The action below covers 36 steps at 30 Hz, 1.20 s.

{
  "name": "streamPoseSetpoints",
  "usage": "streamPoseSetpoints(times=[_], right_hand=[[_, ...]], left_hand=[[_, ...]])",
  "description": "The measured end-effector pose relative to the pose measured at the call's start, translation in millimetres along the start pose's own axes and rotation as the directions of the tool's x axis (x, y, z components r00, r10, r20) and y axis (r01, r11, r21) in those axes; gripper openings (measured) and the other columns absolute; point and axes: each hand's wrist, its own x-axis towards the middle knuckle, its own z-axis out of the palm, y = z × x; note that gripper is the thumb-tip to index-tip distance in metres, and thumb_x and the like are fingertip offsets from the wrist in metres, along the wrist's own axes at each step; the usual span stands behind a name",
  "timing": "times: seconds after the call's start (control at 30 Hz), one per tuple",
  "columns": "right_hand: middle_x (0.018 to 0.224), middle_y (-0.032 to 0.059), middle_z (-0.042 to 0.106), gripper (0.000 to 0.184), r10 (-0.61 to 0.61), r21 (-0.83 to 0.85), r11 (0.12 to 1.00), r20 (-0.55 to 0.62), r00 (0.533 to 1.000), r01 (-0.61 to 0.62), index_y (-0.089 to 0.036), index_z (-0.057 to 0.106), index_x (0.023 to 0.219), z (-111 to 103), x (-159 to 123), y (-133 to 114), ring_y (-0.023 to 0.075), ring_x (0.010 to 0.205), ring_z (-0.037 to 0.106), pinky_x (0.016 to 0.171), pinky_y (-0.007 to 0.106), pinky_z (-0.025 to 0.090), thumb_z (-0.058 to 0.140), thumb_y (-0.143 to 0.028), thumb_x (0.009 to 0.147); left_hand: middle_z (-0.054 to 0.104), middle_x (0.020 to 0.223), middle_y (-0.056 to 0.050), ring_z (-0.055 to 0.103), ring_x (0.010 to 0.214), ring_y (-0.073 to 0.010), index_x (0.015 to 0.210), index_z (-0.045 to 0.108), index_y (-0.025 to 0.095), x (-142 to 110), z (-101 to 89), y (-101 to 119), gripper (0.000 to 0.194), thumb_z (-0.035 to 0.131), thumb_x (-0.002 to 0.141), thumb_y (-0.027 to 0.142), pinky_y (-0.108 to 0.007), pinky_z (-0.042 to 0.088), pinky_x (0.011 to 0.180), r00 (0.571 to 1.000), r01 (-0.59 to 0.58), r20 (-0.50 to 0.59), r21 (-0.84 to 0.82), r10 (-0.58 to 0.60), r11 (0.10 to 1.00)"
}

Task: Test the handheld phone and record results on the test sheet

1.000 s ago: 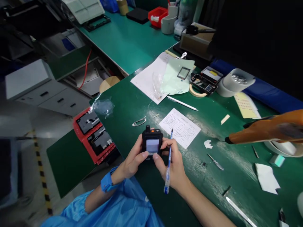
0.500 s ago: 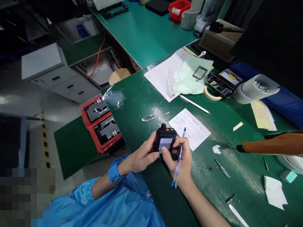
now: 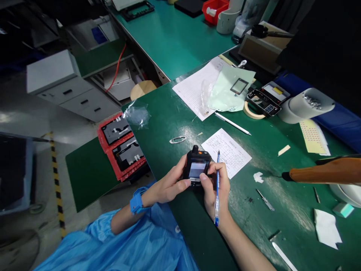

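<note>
A small black handheld device [image 3: 197,169] with a stubby antenna, an orange button and a lit screen is held over the table's front edge. My left hand [image 3: 172,184], with a blue strap at the wrist, grips its left side, thumb along the lower edge. A blue pen [image 3: 217,195] is tucked in my right hand [image 3: 219,188], its tip pointing away from me. The right thumb rests at the screen's lower right corner, and the curled fingers sit by the device's right side. Just beyond lies a printed form [image 3: 227,152], partly covered by the right hand.
On the green table [image 3: 158,139] lie a white pen [image 3: 232,123], a wire loop [image 3: 178,139], tweezers [image 3: 265,199] and papers. A brown-handled tool [image 3: 324,171] juts in from the right. Left of the table, a red tray [image 3: 124,176] holds black parts.
My right thumb has slid right across the screen to its lower right corner. The blue pen has swung more upright. The device stays in nearly the same place.
</note>
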Motion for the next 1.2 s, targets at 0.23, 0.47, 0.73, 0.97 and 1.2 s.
streamPoseSetpoints(times=[0.23, 0.47, 0.73, 0.97, 1.2], right_hand=[[0.084, -0.005, 0.06, 0.029, -0.008, -0.051, 0.999, 0.009, 1.0, 0.008, -0.029, 0.044, 0.092, -0.3, 0.2, 4.3, 0.0109, 0.06, 0.051, 0.051, 0.022, 0.045, 0.073, -0.035, 0.092], [0.078, -0.0079, 0.055, 0.035, 0.033, -0.058, 0.998, -0.009, 0.999, -0.034, -0.029, 0.043, 0.09, 1.8, -0.9, 4.3, 0.0091, 0.054, 0.048, 0.049, 0.021, 0.044, 0.077, -0.038, 0.091], [0.075, -0.0095, 0.048, 0.031, 0.013, -0.042, 0.999, -0.038, 0.999, -0.015, -0.028, 0.044, 0.088, 0.3, -0.8, 4.1, 0.0078, 0.053, 0.039, 0.047, 0.021, 0.034, 0.073, -0.036, 0.095], [0.081, -0.0071, 0.049, 0.019, -0.063, -0.017, 0.998, -0.007, 0.998, 0.063, -0.029, 0.046, 0.093, -2.6, 0.1, 4.8, 0.0114, 0.062, 0.046, 0.052, 0.022, 0.038, 0.065, -0.029, 0.094], [0.087, -0.0063, 0.054, 0.019, -0.027, 0.045, 0.999, 0.044, 0.999, 0.025, -0.029, 0.045, 0.096, -3.3, -1.2, 9.3, 0.0112, 0.064, 0.051, 0.053, 0.022, 0.043, 0.065, -0.03, 0.095]], left_hand=[[0.065, 0.162, -0.018, 0.065, 0.147, -0.0395, 0.174, 0.042, 0.018, 2.8, -3.5, 1.0, 0.073, 0.061, 0.112, 0.052, -0.049, 0.053, 0.123, 1.0, -0.019, 0.016, 0.012, 0.019, 1.0], [0.064, 0.163, -0.017, 0.067, 0.143, -0.0373, 0.179, 0.036, 0.02, 2.5, -3.8, 1.4, 0.074, 0.059, 0.114, 0.048, -0.048, 0.054, 0.121, 0.997, -0.056, 0.046, 0.042, 0.054, 0.998], [0.064, 0.165, -0.016, 0.065, 0.147, -0.0362, 0.175, 0.041, 0.021, 0.7, -1.6, 2.4, 0.07, 0.063, 0.113, 0.044, -0.046, 0.052, 0.124, 0.998, -0.06, 0.03, 0.068, 0.059, 0.996], [0.07, 0.159, -0.015, 0.07, 0.143, -0.0364, 0.171, 0.052, 0.021, 3.7, -4.4, -4.2, 0.066, 0.069, 0.111, 0.042, -0.042, 0.056, 0.12, 1.0, -0.027, -0.004, -0.09, 0.027, 0.996], [0.073, 0.157, -0.01, 0.071, 0.145, -0.0342, 0.166, 0.058, 0.027, 4.7, -2.9, -3.4, 0.063, 0.075, 0.107, 0.042, -0.04, 0.058, 0.12, 0.998, 0.007, -0.054, -0.212, -0.019, 0.977]])
